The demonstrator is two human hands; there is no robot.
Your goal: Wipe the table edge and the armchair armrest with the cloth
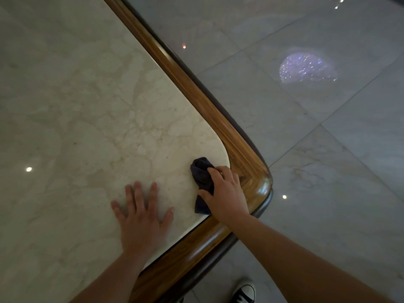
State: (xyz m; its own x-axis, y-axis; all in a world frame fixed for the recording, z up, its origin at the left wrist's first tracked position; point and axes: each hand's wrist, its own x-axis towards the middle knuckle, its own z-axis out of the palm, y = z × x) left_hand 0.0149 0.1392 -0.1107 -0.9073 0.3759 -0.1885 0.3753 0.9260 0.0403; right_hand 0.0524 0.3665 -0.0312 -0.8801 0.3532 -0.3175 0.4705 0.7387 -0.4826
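Observation:
A marble-topped table (87, 119) with a polished wooden edge (196, 90) fills the left of the head view. Its rounded corner lies at the lower right. My right hand (225, 191) is shut on a dark crumpled cloth (202, 174) and presses it on the marble right beside the wooden corner. My left hand (142, 217) lies flat on the marble, fingers spread, a little to the left of the cloth and holding nothing. No armchair is in view.
Glossy grey floor tiles (317, 149) surround the table on the right, with light reflections on them. My shoe (244, 291) stands on the floor below the table's near edge.

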